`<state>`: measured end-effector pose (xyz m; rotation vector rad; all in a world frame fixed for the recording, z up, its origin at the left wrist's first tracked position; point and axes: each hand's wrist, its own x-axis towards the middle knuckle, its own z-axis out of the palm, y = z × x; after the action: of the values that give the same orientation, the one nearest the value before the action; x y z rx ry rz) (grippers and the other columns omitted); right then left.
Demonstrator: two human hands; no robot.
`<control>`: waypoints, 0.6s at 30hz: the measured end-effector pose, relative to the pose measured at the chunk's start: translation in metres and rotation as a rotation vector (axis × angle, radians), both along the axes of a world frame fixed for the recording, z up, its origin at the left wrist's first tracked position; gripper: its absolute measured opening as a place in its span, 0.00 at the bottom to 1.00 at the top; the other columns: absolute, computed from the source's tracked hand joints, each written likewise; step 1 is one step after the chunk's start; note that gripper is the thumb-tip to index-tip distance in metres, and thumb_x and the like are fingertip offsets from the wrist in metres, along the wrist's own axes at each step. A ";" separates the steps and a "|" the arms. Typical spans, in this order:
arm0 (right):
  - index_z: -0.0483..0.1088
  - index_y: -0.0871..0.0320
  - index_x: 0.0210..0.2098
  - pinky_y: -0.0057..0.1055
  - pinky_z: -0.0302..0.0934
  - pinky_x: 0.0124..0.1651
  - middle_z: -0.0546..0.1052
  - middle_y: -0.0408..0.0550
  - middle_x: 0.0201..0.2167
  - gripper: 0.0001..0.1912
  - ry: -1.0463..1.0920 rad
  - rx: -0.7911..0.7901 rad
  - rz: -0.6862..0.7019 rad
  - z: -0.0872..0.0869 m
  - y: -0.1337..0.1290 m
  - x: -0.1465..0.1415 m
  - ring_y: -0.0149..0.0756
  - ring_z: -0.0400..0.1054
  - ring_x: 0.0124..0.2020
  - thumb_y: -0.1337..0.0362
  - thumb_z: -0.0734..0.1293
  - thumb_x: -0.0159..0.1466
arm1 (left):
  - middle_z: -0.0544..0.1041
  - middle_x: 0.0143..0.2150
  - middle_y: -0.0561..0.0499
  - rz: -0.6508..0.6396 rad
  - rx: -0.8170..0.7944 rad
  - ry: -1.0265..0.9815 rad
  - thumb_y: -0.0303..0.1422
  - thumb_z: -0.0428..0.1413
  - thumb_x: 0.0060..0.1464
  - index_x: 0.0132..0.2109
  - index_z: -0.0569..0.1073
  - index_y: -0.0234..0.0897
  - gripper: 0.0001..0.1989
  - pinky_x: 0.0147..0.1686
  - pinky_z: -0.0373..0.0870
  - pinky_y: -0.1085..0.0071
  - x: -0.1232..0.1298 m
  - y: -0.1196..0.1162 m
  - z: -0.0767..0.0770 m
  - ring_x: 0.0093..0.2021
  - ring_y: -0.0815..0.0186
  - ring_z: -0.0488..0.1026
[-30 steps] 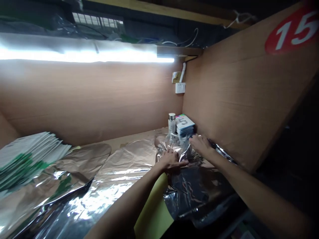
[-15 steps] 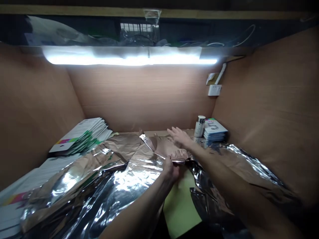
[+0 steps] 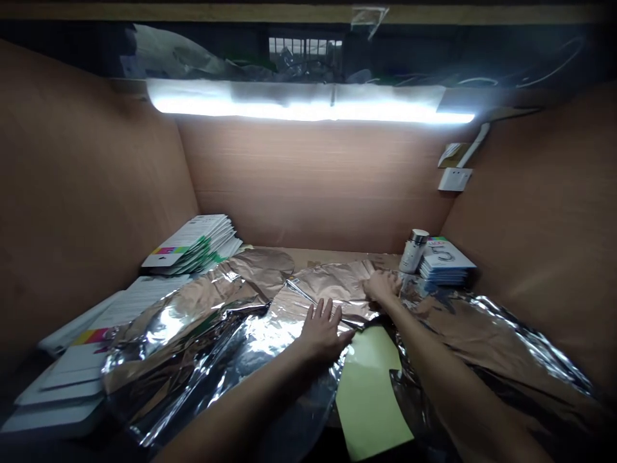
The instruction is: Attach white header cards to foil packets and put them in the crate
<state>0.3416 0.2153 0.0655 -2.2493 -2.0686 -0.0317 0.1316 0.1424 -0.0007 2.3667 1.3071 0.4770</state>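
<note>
Crumpled metallic foil sheets, silver on one side and copper-toned on the other, cover the bench. My left hand rests flat on the foil with its fingers spread, holding nothing. My right hand lies farther back on a copper-toned fold, near a small metal bottle. A pale yellow-green sheet sticks out from under the foil, just below and between my hands. More foil spreads out to the right.
A stack of printed cards stands at the back left, with white printed sheets below it. Stacked packets sit at the back right. Wood-toned panels enclose the bench, with a strip light and wall socket above.
My view has swung to the left and levelled. My right hand has come down onto the foil. My left hand has opened flat, and the foil lies flatter under it.
</note>
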 end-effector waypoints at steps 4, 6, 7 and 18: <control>0.72 0.60 0.55 0.42 0.72 0.48 0.76 0.52 0.51 0.19 0.089 -0.038 -0.066 0.017 0.009 0.016 0.41 0.74 0.46 0.55 0.69 0.70 | 0.48 0.78 0.38 0.000 0.070 -0.011 0.61 0.42 0.63 0.74 0.58 0.37 0.43 0.72 0.30 0.42 -0.005 -0.001 -0.016 0.78 0.46 0.35; 0.73 0.61 0.51 0.37 0.72 0.43 0.77 0.49 0.46 0.16 0.118 -0.017 -0.061 0.028 0.013 0.017 0.37 0.74 0.41 0.56 0.69 0.70 | 0.49 0.78 0.39 0.001 0.082 -0.035 0.61 0.42 0.63 0.74 0.58 0.39 0.42 0.72 0.30 0.43 -0.005 -0.005 -0.017 0.78 0.46 0.35; 0.73 0.62 0.48 0.35 0.71 0.41 0.77 0.50 0.44 0.14 0.127 0.010 -0.049 0.034 0.013 0.015 0.36 0.74 0.39 0.57 0.69 0.70 | 0.50 0.77 0.39 0.000 0.082 -0.045 0.60 0.42 0.64 0.74 0.58 0.39 0.42 0.73 0.30 0.42 -0.006 -0.006 -0.016 0.78 0.46 0.36; 0.70 0.60 0.52 0.30 0.54 0.30 0.80 0.54 0.37 0.13 -0.020 0.466 0.675 0.056 -0.113 -0.092 0.38 0.71 0.30 0.68 0.56 0.74 | 0.56 0.75 0.37 -0.025 0.129 -0.309 0.46 0.54 0.62 0.72 0.61 0.40 0.35 0.71 0.41 0.37 -0.021 -0.047 0.026 0.75 0.36 0.46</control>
<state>0.2498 0.1022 0.1215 -1.2360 -2.3992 -0.4350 0.1107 0.0956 0.0255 2.2913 1.1335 0.9025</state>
